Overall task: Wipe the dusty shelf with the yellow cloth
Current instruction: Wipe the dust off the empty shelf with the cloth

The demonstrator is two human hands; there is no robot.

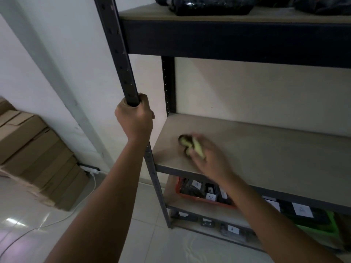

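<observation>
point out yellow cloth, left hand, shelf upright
yellow cloth (187,144): head view, bunched fabric showing past the fingers.
left hand (135,115): head view, back of the hand.
shelf upright (118,48): head view, front face above the grip.

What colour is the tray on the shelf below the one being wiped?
Orange-red tray, seen in the head view.

A left hand (135,115) grips a dark shelf post (121,59) at nine o'clock. At centre, a blurred right hand (210,158) presses a yellow cloth (190,146) onto a beige shelf (275,154).
</observation>
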